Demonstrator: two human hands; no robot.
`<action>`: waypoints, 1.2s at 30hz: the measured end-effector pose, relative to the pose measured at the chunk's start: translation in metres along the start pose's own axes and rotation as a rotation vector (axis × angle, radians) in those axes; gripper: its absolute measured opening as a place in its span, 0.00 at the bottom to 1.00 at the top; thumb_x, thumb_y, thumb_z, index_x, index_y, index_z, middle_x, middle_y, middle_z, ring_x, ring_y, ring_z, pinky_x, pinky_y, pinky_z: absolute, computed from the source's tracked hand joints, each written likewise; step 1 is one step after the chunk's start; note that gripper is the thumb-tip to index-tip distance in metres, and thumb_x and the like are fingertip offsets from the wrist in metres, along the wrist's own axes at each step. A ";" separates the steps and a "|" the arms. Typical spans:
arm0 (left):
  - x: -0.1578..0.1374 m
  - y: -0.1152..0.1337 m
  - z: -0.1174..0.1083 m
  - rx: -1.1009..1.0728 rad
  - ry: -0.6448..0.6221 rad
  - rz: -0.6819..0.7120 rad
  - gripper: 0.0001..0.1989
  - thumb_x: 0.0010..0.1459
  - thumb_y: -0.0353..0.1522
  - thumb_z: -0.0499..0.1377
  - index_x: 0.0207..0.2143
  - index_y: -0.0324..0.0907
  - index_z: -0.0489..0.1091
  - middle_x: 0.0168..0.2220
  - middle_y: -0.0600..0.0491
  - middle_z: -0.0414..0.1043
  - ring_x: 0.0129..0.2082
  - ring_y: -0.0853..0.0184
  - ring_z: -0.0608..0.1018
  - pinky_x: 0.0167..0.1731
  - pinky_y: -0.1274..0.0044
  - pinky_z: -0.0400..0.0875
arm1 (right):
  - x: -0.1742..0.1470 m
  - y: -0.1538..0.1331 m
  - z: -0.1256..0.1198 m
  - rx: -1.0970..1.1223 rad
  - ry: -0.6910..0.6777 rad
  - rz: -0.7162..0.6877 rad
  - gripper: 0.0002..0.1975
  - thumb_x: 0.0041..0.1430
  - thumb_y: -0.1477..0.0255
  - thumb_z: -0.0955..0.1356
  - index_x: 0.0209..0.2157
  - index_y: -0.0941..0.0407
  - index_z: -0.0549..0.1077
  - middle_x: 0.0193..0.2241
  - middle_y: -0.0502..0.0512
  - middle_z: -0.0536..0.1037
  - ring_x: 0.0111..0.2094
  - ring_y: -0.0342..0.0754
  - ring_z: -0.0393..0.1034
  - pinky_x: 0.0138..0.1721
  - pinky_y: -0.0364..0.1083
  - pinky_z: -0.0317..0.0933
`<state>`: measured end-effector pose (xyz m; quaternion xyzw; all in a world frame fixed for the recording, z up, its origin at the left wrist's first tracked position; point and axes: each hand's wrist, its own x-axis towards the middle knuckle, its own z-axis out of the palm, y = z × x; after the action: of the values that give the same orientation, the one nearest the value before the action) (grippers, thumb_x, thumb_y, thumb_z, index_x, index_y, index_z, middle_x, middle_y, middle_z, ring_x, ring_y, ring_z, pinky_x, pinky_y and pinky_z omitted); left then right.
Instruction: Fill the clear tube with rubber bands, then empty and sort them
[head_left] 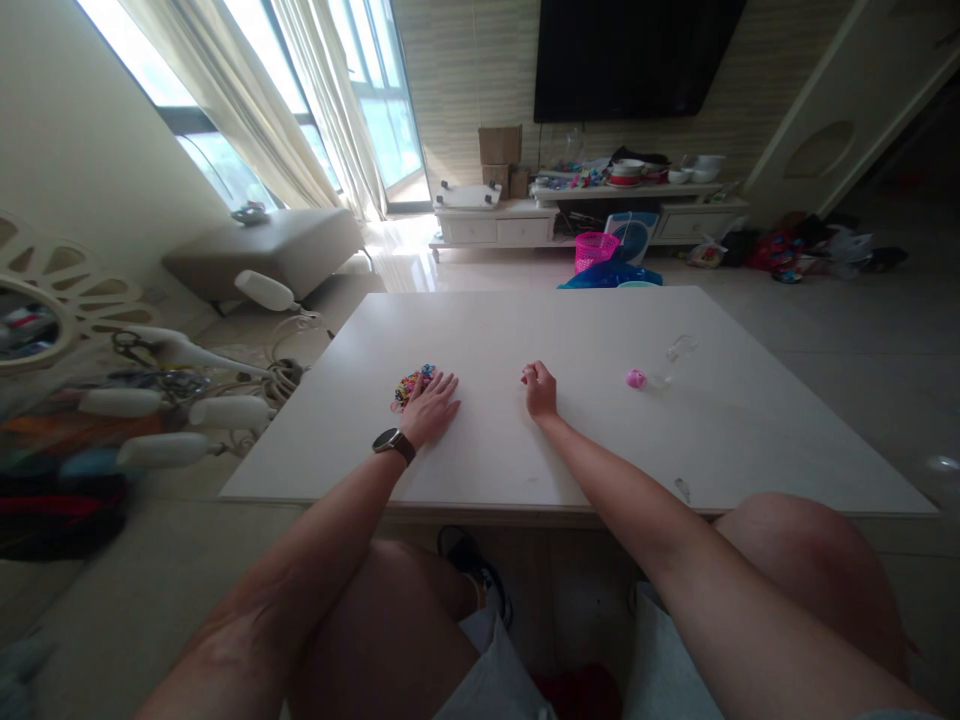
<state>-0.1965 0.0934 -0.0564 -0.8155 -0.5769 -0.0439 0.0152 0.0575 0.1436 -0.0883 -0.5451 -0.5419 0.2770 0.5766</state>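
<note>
Spread flat, my left hand [430, 408] rests at the right edge of a small pile of colourful little bands or rings [409, 388] on the white table [495, 460]. Its palm hides part of the pile. My right hand [541, 390] is closed near the middle of the table, thumb and fingers pressed together. A tiny reddish spot shows at its fingertips, too small to name. To the right of it sits a round pink object [636, 379], with a clear, see-through piece [681, 347] lying just beyond.
A small clear scrap [682, 489] lies close to the table's front edge. White lamp shades [229, 412] on curved arms crowd the left side. Past the far edge are a pink basket [595, 250] and a low TV cabinet [499, 228]. My knees are under and beside the front edge.
</note>
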 end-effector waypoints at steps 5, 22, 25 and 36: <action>-0.002 0.006 0.009 0.007 -0.035 0.018 0.29 0.71 0.43 0.41 0.70 0.46 0.54 0.71 0.49 0.55 0.72 0.60 0.53 0.70 0.57 0.28 | 0.000 0.000 0.000 -0.010 -0.001 0.003 0.15 0.62 0.59 0.60 0.28 0.53 0.68 0.23 0.46 0.72 0.27 0.46 0.66 0.33 0.44 0.55; -0.001 -0.019 -0.011 -0.100 0.000 -0.344 0.35 0.64 0.46 0.50 0.72 0.50 0.51 0.74 0.50 0.44 0.72 0.38 0.43 0.62 0.38 0.45 | -0.001 0.000 0.000 -0.002 -0.008 -0.003 0.15 0.61 0.59 0.61 0.27 0.53 0.68 0.22 0.46 0.71 0.26 0.45 0.65 0.32 0.44 0.55; 0.000 -0.025 -0.007 -0.163 -0.042 -0.461 0.37 0.62 0.52 0.51 0.71 0.55 0.52 0.74 0.50 0.44 0.70 0.32 0.49 0.58 0.39 0.56 | -0.001 0.000 0.000 -0.006 -0.012 -0.003 0.15 0.61 0.59 0.61 0.27 0.53 0.68 0.22 0.47 0.71 0.26 0.45 0.65 0.32 0.44 0.55; 0.007 -0.041 0.011 -0.275 0.183 -0.333 0.21 0.64 0.36 0.54 0.56 0.38 0.73 0.59 0.41 0.69 0.60 0.53 0.69 0.63 0.65 0.62 | -0.001 -0.001 0.000 -0.042 -0.033 0.001 0.16 0.61 0.58 0.60 0.27 0.53 0.67 0.22 0.46 0.71 0.27 0.45 0.66 0.33 0.43 0.55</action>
<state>-0.2324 0.1146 -0.0680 -0.6960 -0.6884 -0.1979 -0.0511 0.0569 0.1423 -0.0878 -0.5527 -0.5567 0.2751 0.5559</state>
